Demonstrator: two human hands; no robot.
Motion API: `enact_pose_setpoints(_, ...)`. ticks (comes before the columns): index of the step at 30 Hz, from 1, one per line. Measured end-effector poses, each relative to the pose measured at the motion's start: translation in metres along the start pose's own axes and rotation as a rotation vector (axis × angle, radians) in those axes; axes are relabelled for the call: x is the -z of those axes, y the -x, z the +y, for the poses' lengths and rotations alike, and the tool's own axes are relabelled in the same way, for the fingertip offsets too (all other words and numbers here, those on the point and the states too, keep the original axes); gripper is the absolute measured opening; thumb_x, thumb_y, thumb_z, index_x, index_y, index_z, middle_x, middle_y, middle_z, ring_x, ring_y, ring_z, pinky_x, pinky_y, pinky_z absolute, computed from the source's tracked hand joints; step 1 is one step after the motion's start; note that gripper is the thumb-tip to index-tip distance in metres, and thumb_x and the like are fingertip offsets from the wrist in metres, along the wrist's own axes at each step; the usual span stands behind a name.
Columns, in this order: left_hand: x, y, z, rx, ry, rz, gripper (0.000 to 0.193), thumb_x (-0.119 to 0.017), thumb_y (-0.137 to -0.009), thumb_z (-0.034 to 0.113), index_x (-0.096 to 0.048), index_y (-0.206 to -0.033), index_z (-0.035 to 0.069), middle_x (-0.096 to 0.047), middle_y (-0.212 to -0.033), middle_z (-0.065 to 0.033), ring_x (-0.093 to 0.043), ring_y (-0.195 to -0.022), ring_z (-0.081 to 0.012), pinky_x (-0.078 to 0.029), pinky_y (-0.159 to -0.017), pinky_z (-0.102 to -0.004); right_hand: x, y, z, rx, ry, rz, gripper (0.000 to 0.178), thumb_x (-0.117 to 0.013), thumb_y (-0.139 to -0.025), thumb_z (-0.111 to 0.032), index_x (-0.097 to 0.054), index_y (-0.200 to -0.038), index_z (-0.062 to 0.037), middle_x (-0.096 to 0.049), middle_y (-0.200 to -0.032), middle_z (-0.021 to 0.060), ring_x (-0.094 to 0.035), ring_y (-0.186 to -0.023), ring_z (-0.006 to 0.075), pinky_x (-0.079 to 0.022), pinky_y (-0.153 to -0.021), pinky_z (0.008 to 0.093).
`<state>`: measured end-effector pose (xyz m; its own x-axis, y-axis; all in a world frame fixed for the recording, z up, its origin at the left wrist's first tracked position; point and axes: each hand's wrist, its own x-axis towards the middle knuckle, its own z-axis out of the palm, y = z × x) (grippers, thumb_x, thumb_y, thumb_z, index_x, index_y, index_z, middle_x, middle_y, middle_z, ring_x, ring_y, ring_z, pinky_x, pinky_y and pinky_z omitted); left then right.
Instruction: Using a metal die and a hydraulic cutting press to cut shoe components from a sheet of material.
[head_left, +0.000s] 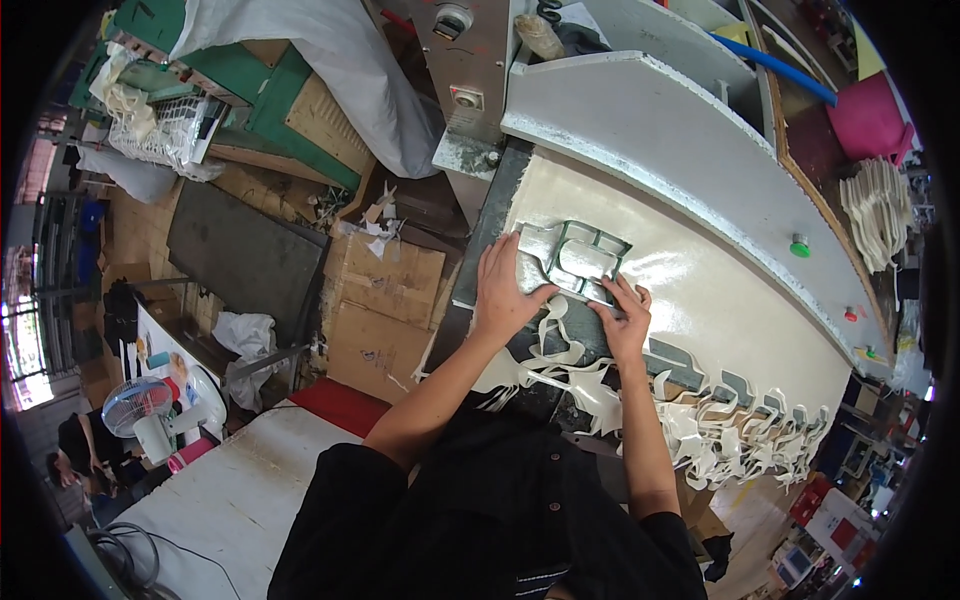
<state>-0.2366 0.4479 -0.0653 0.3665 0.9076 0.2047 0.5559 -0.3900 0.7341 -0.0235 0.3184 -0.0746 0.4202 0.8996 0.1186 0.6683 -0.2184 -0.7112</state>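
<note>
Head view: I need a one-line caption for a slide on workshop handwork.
Both hands, left hand and right hand, press a metal cutting die onto a cream sheet on a press table.

Two hands on the job, left hand (505, 290) and right hand (625, 320), both on one metal cutting die (575, 260) at centre frame. One cream sheet (700, 290) beneath. One green button (799, 245) right, one pink bucket (868, 118) upper right, one white fan (140, 405) lower left.

Brown cardboard boxes (385, 300) lie on the floor. A white fan (140, 408) stands by a white table (235, 500).
</note>
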Motion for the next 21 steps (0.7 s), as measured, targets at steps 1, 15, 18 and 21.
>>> enact_pose_setpoints(1, 0.0, 0.001, 0.0, 0.0, 0.011, 0.01, 0.103, -0.096, -0.069, 0.035, -0.046, -0.148, -0.007, -0.057, -0.147, -0.0257, -0.048, -0.143, -0.0425, -0.034, -0.122, -0.0538, 0.0, 0.0, -0.001, -0.011, -0.005, 0.007, 0.05, -0.094, -0.075, -0.02, -0.078, -0.122, -0.0089, -0.077, -0.126, 0.0101, -0.064, -0.134, 0.0248, -0.031, -0.116, 0.045)
enact_pose_setpoints(15, 0.003, 0.004, -0.004, 0.048, 0.05, 0.017, 0.102, -0.096, -0.069, 0.034, -0.045, -0.15, -0.002, -0.055, -0.149, -0.0246, -0.048, -0.14, -0.0446, -0.035, -0.12, -0.0528, -0.002, -0.002, -0.011, 0.137, 0.115, 0.005, 0.047, -0.088, -0.078, -0.011, -0.074, -0.123, -0.0083, -0.074, -0.122, 0.0117, -0.063, -0.131, 0.0335, -0.037, -0.117, 0.0488)
enact_pose_setpoints(18, 0.003, 0.003, -0.002, 0.053, 0.037, 0.01, 0.102, -0.096, -0.069, 0.034, -0.045, -0.15, -0.002, -0.055, -0.148, -0.0251, -0.048, -0.14, -0.0446, -0.035, -0.12, -0.0523, -0.004, -0.004, -0.012, 0.142, 0.076, 0.035, 0.047, -0.088, -0.078, -0.01, -0.074, -0.124, -0.0104, -0.072, -0.107, 0.0085, -0.064, -0.127, 0.0318, -0.035, -0.117, 0.0512)
enact_pose_setpoints(21, 0.004, 0.001, -0.001, 0.05, 0.042, 0.007, 0.102, -0.096, -0.069, 0.034, -0.046, -0.15, -0.002, -0.055, -0.147, -0.0256, -0.049, -0.139, -0.0445, -0.035, -0.119, -0.0524, -0.007, -0.002, -0.008, 0.164, 0.101, 0.059, 0.046, -0.087, -0.078, -0.008, -0.074, -0.123, -0.0092, -0.067, -0.097, 0.0083, -0.065, -0.125, 0.0323, -0.036, -0.117, 0.0522)
